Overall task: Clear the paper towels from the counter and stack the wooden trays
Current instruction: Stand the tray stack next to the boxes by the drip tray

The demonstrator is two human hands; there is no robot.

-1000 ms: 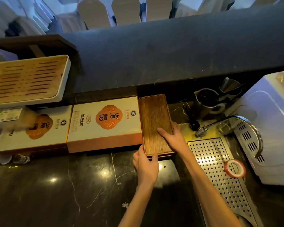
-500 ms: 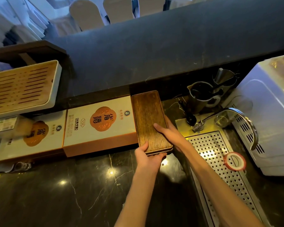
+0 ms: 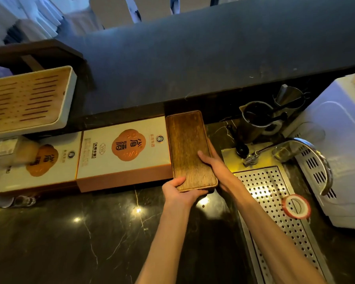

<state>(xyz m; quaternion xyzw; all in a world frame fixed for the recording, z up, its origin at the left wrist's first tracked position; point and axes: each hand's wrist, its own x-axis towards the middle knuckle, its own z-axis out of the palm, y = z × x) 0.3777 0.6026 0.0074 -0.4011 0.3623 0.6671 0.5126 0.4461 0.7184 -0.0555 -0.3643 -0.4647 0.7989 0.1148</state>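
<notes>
The dark wooden tray (image 3: 188,148) lies just beside the gift box (image 3: 123,152) on the marble counter (image 3: 90,232), long axis running away from the person — the left hand (image 3: 177,193) pinches its near short end, thumb on top, the right hand (image 3: 215,167) clasps its right long edge.

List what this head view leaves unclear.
- Head view, left hand, its fingers: hidden under the dark wooden tray.
- Head view, what lies beneath that tray: covered by it.
- Head view, slatted bamboo tray: cut off by the left edge.
- Head view, gift box small print: too small.
- Head view, far-left packet: blurred.
</notes>
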